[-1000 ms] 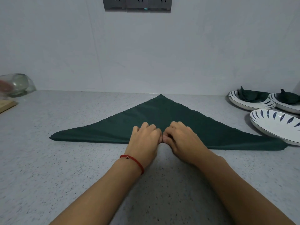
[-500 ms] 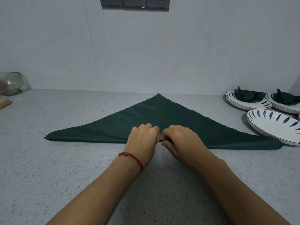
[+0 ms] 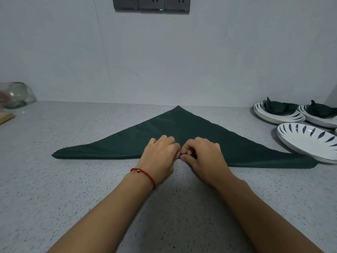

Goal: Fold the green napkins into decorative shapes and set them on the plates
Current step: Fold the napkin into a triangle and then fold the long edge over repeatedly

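At nine o'clock on the tabletop (image 3: 54, 189) a glass bowl (image 3: 17, 94) stands; centre, the green napkin (image 3: 113, 147), folded to a triangle, lies flat. Left hand (image 3: 159, 156) and right hand (image 3: 202, 155) each pinch its near edge midway, seemingly starting the roll, which needs even tension. At three o'clock, the empty plate (image 3: 308, 141) waits.

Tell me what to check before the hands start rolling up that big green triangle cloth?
1. Dark green triangular cloth napkin lies flat on the speckled grey counter: ok.
2. Left hand pinches the near folded edge at its middle: ok.
3. Right hand pinches beside it: ok.
4. Empty white plate with blue leaf marks waits: ok.
5. Napkin's right tip clear of that plate: not ok, it touches or tucks under the rim.
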Action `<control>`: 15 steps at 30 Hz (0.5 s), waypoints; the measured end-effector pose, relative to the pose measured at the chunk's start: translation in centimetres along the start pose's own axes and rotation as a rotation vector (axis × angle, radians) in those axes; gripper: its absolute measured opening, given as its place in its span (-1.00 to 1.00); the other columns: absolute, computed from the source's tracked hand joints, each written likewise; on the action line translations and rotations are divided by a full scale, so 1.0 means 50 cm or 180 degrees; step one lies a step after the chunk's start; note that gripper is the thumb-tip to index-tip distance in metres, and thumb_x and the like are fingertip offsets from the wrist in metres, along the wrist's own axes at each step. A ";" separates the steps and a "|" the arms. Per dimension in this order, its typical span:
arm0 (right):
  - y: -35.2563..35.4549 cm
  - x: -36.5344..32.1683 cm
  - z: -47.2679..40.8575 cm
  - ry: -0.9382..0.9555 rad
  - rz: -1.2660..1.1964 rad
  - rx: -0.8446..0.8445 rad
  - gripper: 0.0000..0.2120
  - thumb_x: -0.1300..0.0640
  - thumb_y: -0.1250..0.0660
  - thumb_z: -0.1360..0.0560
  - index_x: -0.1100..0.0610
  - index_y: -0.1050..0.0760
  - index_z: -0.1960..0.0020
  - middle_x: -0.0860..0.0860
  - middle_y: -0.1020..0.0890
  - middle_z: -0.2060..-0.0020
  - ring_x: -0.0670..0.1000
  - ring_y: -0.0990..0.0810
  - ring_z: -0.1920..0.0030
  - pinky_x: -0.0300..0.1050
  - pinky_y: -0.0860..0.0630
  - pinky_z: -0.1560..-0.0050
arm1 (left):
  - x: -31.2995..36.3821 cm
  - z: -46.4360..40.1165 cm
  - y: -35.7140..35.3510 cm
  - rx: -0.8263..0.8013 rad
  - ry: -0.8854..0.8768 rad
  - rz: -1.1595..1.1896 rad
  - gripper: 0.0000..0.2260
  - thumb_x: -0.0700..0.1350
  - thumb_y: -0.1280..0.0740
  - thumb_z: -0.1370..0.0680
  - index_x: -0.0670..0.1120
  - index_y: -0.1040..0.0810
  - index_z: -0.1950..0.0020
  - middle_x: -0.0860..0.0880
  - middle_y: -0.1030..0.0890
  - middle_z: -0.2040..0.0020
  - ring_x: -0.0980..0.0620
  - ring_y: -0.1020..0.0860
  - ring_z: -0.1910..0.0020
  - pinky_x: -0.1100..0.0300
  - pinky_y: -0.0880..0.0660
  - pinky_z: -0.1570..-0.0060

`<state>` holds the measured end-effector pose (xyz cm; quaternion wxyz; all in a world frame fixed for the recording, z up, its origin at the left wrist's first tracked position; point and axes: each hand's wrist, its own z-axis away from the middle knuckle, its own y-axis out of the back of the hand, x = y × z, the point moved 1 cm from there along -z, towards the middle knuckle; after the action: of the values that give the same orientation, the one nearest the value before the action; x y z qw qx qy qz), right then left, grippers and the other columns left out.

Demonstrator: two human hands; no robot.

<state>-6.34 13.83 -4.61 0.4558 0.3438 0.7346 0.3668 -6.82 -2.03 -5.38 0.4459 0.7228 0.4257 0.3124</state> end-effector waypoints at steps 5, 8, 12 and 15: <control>-0.001 -0.001 -0.009 0.0232 0.0211 -0.0117 -0.80 0.04 -0.32 -0.57 0.00 -0.53 0.23 -0.10 -0.52 0.24 -0.05 -0.43 0.09 -0.01 -0.36 -0.05 | 0.002 0.005 -0.012 0.0062 0.0151 -0.0120 -0.92 -0.11 -0.21 -0.61 0.04 -0.47 0.04 0.09 -0.36 0.09 0.04 -0.33 0.05 0.13 -0.16 0.12; -0.009 -0.004 -0.024 0.0050 0.0332 -0.0280 -0.77 0.14 -0.24 -0.58 0.02 -0.51 0.25 -0.09 -0.52 0.20 0.00 -0.42 0.04 0.06 -0.39 -0.10 | 0.001 0.019 -0.013 0.0126 0.0175 -0.0029 -0.93 -0.02 -0.21 -0.64 0.05 -0.45 0.02 0.12 -0.43 0.09 0.05 -0.39 0.06 0.11 -0.27 0.06; -0.018 0.004 -0.039 -0.0165 0.0450 -0.0606 -0.77 0.13 -0.17 -0.60 0.03 -0.55 0.17 -0.07 -0.50 0.14 0.03 -0.39 -0.01 0.03 -0.29 -0.02 | 0.000 0.021 -0.007 0.0189 0.0243 0.0092 -0.90 -0.09 -0.24 -0.61 0.08 -0.39 0.09 0.13 -0.46 0.16 0.05 -0.39 0.12 0.10 -0.30 0.07; -0.015 0.013 -0.034 0.0031 0.0495 -0.0485 -0.76 0.03 -0.19 -0.62 0.01 -0.51 0.18 -0.10 -0.49 0.17 -0.02 -0.37 0.02 0.00 -0.27 -0.01 | 0.003 0.016 -0.011 0.0093 0.0329 0.0160 -0.83 -0.18 -0.21 -0.57 0.07 -0.37 0.16 0.12 -0.41 0.18 0.07 -0.34 0.14 0.13 -0.25 0.11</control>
<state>-8.25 13.63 -4.97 0.4471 0.3624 0.6779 0.4575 -6.28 -2.08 -6.18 0.4047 0.7226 0.4344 0.3542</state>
